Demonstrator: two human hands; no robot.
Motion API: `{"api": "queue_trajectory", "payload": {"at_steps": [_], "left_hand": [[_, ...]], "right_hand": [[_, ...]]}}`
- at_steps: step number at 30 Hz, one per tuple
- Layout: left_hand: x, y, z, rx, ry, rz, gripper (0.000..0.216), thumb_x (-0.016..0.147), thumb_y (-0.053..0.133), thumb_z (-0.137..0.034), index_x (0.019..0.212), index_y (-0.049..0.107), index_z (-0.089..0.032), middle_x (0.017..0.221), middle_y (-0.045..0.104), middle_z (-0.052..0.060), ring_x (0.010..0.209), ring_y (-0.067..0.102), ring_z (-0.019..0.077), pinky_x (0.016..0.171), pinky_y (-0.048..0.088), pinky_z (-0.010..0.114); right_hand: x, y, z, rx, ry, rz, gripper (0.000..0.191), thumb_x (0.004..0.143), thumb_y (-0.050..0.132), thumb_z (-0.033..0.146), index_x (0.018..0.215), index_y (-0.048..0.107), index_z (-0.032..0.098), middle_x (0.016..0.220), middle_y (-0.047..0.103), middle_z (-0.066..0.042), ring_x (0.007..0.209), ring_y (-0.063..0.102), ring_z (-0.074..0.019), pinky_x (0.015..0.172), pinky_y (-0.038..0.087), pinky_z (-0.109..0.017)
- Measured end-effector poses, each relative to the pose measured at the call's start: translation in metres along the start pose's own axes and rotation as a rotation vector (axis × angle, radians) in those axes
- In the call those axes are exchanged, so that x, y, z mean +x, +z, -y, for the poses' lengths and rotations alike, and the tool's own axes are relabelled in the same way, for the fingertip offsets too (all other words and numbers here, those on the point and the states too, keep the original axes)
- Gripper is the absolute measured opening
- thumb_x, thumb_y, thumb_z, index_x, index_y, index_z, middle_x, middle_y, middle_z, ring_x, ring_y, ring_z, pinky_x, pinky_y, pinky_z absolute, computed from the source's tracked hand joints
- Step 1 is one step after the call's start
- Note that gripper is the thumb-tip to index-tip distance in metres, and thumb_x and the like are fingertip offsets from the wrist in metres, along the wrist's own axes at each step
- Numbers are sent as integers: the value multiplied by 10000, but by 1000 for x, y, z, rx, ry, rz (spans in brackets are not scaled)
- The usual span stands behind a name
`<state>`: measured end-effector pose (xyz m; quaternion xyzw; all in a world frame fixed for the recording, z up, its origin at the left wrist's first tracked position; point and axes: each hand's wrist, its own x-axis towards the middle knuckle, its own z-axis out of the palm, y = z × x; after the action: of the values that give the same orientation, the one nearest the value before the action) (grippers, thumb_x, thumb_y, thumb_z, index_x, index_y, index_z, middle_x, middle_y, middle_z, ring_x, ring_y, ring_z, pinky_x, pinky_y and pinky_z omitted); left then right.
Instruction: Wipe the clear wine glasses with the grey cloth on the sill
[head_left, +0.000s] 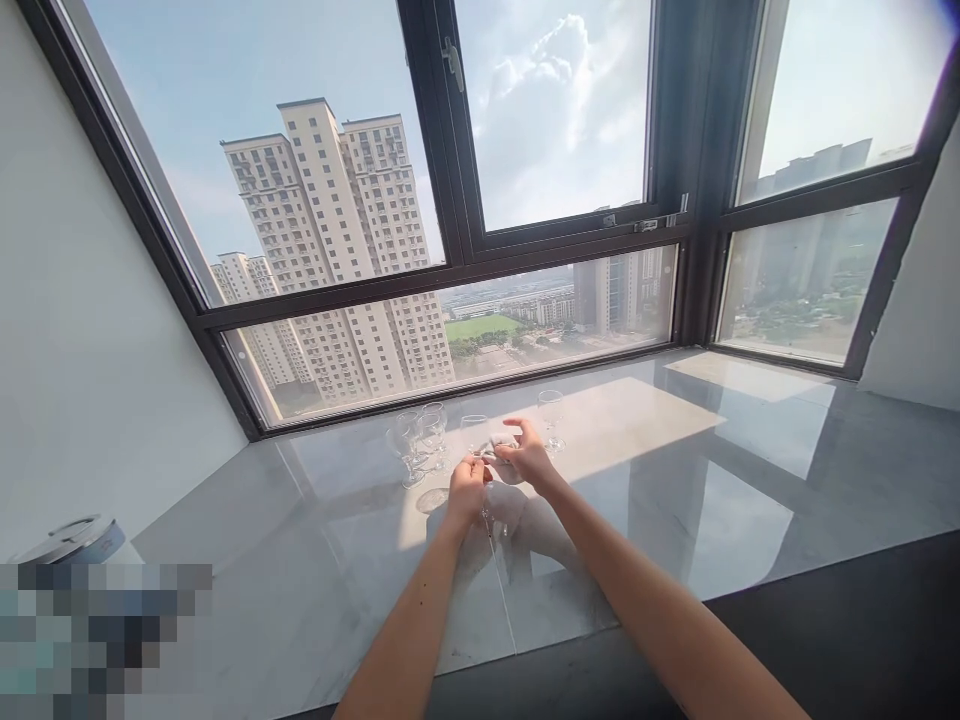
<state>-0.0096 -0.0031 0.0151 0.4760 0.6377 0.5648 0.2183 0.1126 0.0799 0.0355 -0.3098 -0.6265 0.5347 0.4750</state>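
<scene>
My left hand (pixel 469 484) is closed in a pinch over the glossy sill, on what looks like the stem of a clear wine glass. Close beside it, my right hand (pixel 526 456) presses a pale greyish cloth (pixel 501 458) to that glass, its forefinger stretched out. The glass is mostly hidden by fingers and cloth. Left of my hands, several clear stemmed glasses (pixel 411 450) stand upright in a cluster. Another stemmed glass (pixel 551 420) stands behind and to the right. The rim of one more glass (pixel 474 420) shows just beyond my fingers.
The marble-like window sill (pixel 315 590) reflects the light strongly. Dark window frames (pixel 465 270) rise behind the glasses. At the lower left stands a white-and-blue can-like container (pixel 82 540), its lower part pixelated. A white wall (pixel 97 300) borders the left side.
</scene>
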Motion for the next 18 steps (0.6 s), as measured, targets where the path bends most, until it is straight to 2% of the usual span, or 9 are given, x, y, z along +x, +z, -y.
{"api": "queue_trajectory", "payload": {"at_steps": [3,6,10,13,18], "left_hand": [[2,-3,2,-165,-45,18,207,877,484,-383,781,526,-204,757,636,47,664,606,146,664,483,279],[4,-4,2,-294,-45,30,136,855,528,-333,881,551,-202,904,701,99,842,673,183,782,524,312],[4,2,4,-268,-63,20,127,782,622,-266,871,594,-181,965,728,137,976,679,235,864,518,356],[1,10,7,-215,-73,5,149,736,659,-270,831,630,-159,894,733,123,900,695,234,833,522,360],[-2,27,4,-9,-16,21,122,696,684,-269,761,678,-166,715,708,54,717,676,200,659,511,297]], "right_hand": [[-1,0,3,35,-4,26,578,622,655,270,1179,518,200,774,594,9,622,578,-148,570,463,-268],[-2,1,6,59,-57,10,565,635,656,282,1172,509,187,788,614,-4,637,588,-154,589,470,-273],[-9,1,15,-44,-293,-207,485,717,581,256,1185,469,197,743,589,24,590,530,-128,594,447,-260],[-14,-1,24,-151,-435,-353,493,762,553,226,1239,431,229,732,562,43,566,474,-114,592,428,-248],[-18,-4,35,-148,-599,-471,460,816,553,233,1249,398,242,700,514,53,578,477,-124,575,428,-246]]}}
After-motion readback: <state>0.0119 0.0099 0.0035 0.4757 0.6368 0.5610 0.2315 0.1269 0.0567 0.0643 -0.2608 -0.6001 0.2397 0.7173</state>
